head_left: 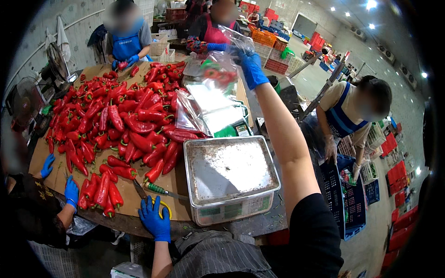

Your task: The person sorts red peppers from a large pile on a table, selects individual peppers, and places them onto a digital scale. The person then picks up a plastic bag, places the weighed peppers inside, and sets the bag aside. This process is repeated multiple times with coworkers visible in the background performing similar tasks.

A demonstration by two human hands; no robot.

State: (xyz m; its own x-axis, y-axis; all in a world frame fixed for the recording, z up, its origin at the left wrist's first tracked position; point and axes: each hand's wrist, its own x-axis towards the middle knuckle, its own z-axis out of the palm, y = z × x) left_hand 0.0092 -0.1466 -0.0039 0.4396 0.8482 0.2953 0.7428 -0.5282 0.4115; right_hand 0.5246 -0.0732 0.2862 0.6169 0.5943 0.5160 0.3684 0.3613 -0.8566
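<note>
My right hand [252,69], in a blue glove, is stretched far out over the table. Its fingers are closed on the top of a clear plastic bag [235,41]; red peppers show through plastic just below, blurred. My left hand [155,219], also blue-gloved, lies at the table's near edge with fingers spread. Beside it are a yellow ring [166,211], partly covered by the hand, and a tool with a green-wrapped handle [156,188]. A scale with a worn metal tray [229,169] stands between my arms. Long red peppers [134,123] are heaped to its left.
Flat clear bags [190,113] and printed packaging [213,104] lie beyond the scale. Co-workers' blue-gloved hands [72,192] are at the table's left and far sides. At right, a person reaches into a dark blue crate [334,197]. Fans [28,99] stand far left.
</note>
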